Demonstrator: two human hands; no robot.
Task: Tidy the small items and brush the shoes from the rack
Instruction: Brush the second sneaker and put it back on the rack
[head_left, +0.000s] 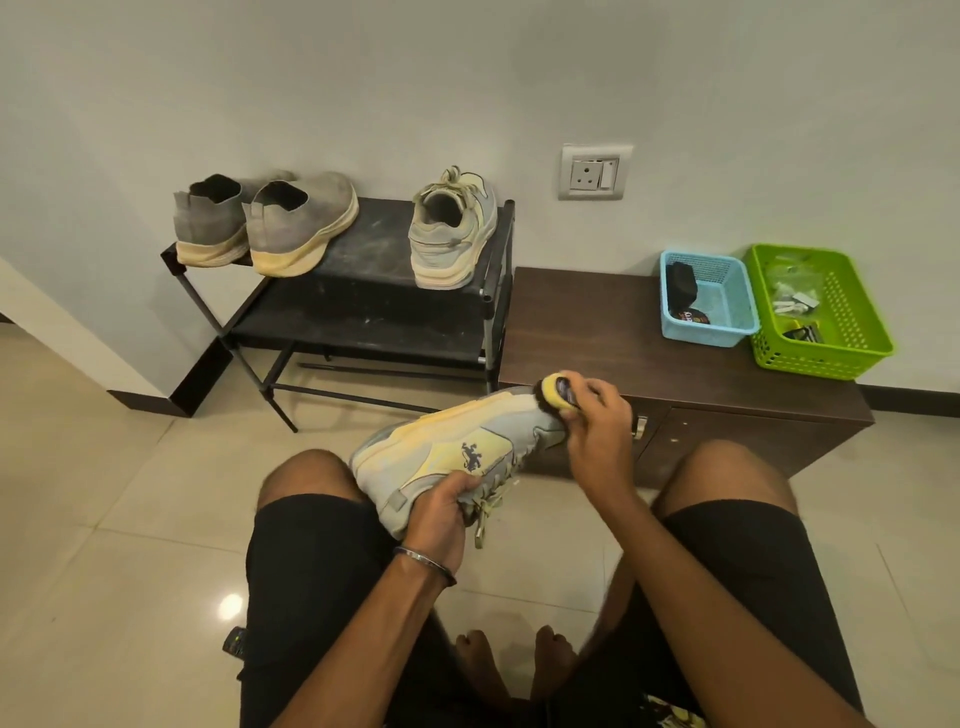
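My left hand (440, 512) grips a grey and yellow sneaker (441, 447) at its collar, holding it on its side above my knees. My right hand (597, 426) holds a small yellow-backed brush (556, 395) with its dark bristles against the sneaker's toe. The matching sneaker (453, 228) stands on the right of the black shoe rack (363, 270), heel towards me. A pair of grey slip-on shoes (265, 223) sits on the rack's left.
A low brown cabinet (623, 338) stands right of the rack. On it are a blue basket (709, 299) with dark items and a green basket (818, 312) with small items. A wall socket (596, 172) is above. A dark object (235, 640) lies on the tiled floor by my left thigh.
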